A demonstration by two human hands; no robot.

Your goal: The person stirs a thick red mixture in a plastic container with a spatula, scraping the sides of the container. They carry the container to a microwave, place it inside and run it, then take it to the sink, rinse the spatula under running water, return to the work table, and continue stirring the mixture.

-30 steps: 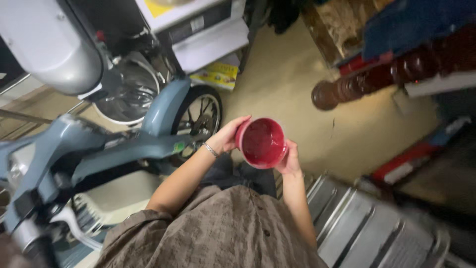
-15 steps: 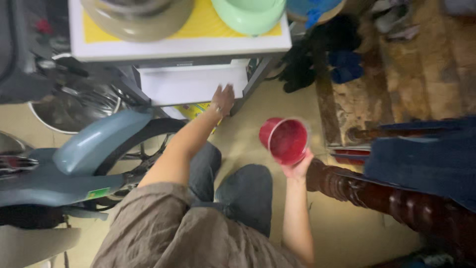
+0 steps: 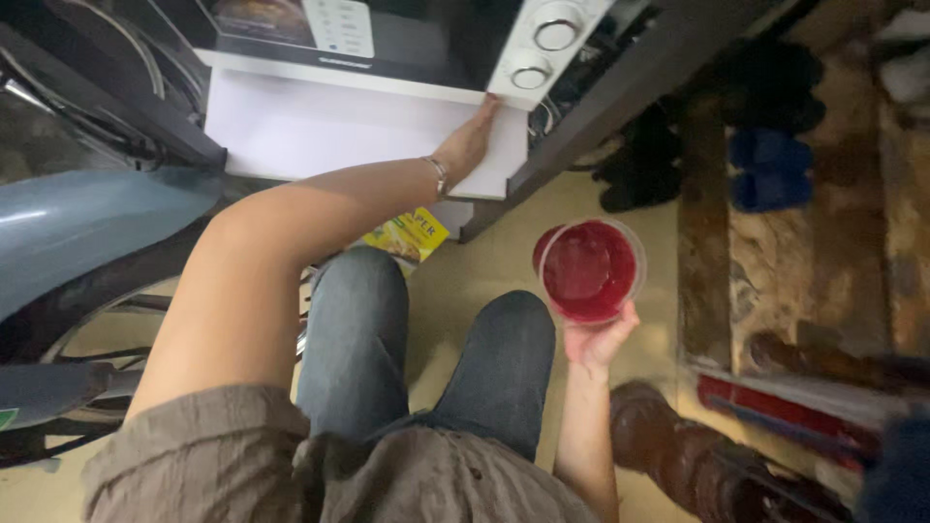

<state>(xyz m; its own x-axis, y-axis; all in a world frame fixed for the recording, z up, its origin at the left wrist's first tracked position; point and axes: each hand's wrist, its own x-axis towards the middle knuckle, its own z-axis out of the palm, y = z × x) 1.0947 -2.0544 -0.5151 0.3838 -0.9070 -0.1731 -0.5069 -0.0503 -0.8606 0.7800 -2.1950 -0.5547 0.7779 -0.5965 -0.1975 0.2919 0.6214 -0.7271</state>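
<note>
left hand (image 3: 467, 145): we see it flat, fingers together, pressed on the white shelf front (image 3: 320, 131) just under the microwave (image 3: 387, 39).
right hand (image 3: 599, 339): wrapped around the base of the red cup (image 3: 589, 269), holding it upright.
red cup: beside our right knee, above the tan floor (image 3: 475, 271), well apart from the microwave.
around us: blue scooter (image 3: 87, 232) on our left, dark shoes (image 3: 765, 145) ahead right.

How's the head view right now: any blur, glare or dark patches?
Head view: dim, warm light; the red cup in the right hand reads fairly clear; the left hand on the white microwave is slightly soft; top-right shoes sit in deep shadow; mild sheen on the blue fender.
</note>
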